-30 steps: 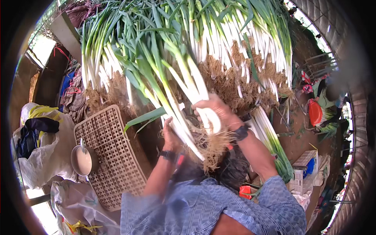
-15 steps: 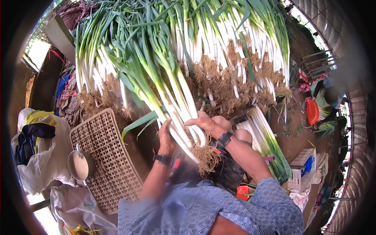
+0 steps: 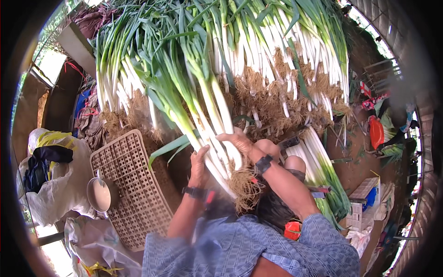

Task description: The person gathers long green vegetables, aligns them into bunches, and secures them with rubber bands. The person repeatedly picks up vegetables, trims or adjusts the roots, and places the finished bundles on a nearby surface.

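Note:
A bunch of long green onions (image 3: 223,111) slants across the middle, its white ends and shaggy brown roots (image 3: 245,188) toward me and its leaves pointing away. My left hand (image 3: 200,167) is closed round the lower white stalks from the left, thumb on top. From the other side, my right hand (image 3: 237,144) grips the same bunch just above the roots. Fingers of both hands are partly hidden behind the stalks. The far leaves overlap a big pile of green onions (image 3: 249,48), roots facing me. More trimmed-looking green onions (image 3: 318,159) lie right of my knees.
A tan perforated plastic crate (image 3: 138,203) leans at the left, with a metal pan (image 3: 100,195) against it. Stuffed plastic bags (image 3: 64,189) sit farther left. On the right are a white basket (image 3: 355,214) and an orange-red object (image 3: 376,132).
The whole view has shifted slightly to the right and down. Both hands keep hold of the bunch, with little visible change in their grip.

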A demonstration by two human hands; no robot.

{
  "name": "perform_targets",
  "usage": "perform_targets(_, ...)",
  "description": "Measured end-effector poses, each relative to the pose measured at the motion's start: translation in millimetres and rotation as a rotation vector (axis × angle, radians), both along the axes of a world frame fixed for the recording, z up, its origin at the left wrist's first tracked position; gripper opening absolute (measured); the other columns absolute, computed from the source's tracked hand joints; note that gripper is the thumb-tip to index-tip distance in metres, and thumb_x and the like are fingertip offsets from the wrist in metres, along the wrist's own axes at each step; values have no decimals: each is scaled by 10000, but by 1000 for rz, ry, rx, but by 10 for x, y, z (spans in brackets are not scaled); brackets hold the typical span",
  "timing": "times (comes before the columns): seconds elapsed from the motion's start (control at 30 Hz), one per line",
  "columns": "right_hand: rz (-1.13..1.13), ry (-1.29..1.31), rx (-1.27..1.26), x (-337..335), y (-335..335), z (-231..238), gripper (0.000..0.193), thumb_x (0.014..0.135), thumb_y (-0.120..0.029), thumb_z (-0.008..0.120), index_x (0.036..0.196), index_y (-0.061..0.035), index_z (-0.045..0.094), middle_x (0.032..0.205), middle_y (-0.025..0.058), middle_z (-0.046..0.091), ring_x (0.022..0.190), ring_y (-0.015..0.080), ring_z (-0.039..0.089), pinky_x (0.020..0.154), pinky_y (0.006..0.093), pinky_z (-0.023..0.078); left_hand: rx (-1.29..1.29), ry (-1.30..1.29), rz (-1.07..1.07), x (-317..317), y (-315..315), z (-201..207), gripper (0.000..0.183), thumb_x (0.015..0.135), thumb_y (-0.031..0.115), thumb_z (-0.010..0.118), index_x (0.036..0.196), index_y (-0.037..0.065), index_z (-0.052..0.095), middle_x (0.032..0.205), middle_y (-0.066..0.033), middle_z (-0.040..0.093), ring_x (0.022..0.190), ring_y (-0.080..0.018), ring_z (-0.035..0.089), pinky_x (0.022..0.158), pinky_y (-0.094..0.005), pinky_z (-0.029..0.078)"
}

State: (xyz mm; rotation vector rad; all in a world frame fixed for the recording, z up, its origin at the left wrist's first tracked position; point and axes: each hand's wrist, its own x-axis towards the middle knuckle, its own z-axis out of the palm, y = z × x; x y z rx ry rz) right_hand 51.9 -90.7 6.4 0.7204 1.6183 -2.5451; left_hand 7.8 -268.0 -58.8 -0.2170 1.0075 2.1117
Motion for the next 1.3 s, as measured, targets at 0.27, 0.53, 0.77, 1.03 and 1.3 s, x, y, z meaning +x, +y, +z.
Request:
perform_targets(0.27, 116, -108, 33, -19, 86, -253, 473, 864, -137, 802, 1276, 37, 647, 1144, 105, 719, 998, 167, 701, 862, 287, 584, -85, 26, -33, -18, 5, 92, 389, 945, 257, 718, 1189, -35, 637, 987, -119, 730, 843, -221, 725, 803, -356, 619)
perform_targets(0.53, 30, -29, -155, 313, 141, 796, 465, 862, -152, 777, 1220, 87, 601, 1001, 140, 699, 819, 190, 723, 658, 315, 636, 138, -229, 67, -31, -143, 296, 404, 966, 452, 718, 1008, 64, 614, 752, -55, 635, 616, -198, 647, 572, -318, 580)
perform_targets(0.77, 32, -61, -23, 478, 28, 375, 454, 866, -84, 764, 1270, 66, 620, 1093, 106, 719, 932, 176, 704, 845, 302, 590, 38, -194, -38, 291, 221, 481, 500, 1034, 490, 590, 1255, 42, 580, 1043, -112, 691, 908, -262, 703, 838, -429, 615)
perform_targets(1.03, 232, -109, 347, 445, 126, 737, 645, 799, -194, 874, 1334, 39, 597, 1163, 124, 726, 1013, 196, 695, 905, 328, 562, 96, -100, -78, 418, 330, 363, 587, 1031, 421, 615, 1419, -6, 505, 1294, -140, 659, 1179, -271, 655, 1053, -463, 527)
perform_targets(1.3, 337, 51, 555, 799, 293, 817, 800, 699, -145, 902, 1386, 40, 537, 1272, 186, 661, 1110, 235, 650, 989, 350, 528, 114, -110, -352, 743, 222, 1049, 623, 1085, 444, 512, 1485, -27, 423, 1442, -171, 565, 1303, -292, 572, 1147, -482, 436)
